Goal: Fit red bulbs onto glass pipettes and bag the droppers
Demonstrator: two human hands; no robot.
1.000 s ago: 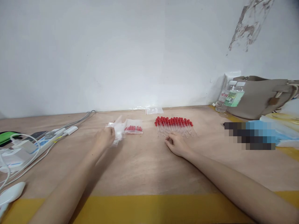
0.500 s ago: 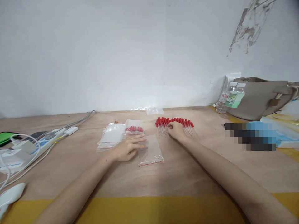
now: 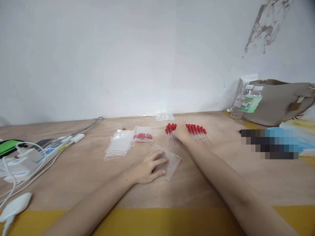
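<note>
My left hand [image 3: 153,166] rests on the table with thumb and fingers apart. Its fingertips touch a clear zip bag [image 3: 173,160] that lies tilted, red-edged end towards the lower right. My right hand [image 3: 180,134] is blurred at the row of thin clear sticks with red bulb-like tops, between a left group [image 3: 170,129] and a right group [image 3: 197,129]. Its fingertips are hidden, so what they hold does not show. Left of the hands lie a bag with red pieces inside [image 3: 143,136] and a stack of flat zip bags [image 3: 118,144].
Another flat bag [image 3: 164,117] lies by the wall. A power strip [image 3: 51,150] with cables and a white device [image 3: 16,206] are on the left. Bottles [image 3: 251,101], a grey handbag [image 3: 278,101] and a blue item [image 3: 280,136] stand or lie on the right.
My left hand has moved right and nearer, and the clear bag has turned and slid right under it. My right hand has shifted slightly left, and a gap shows in the row of red-topped sticks.
</note>
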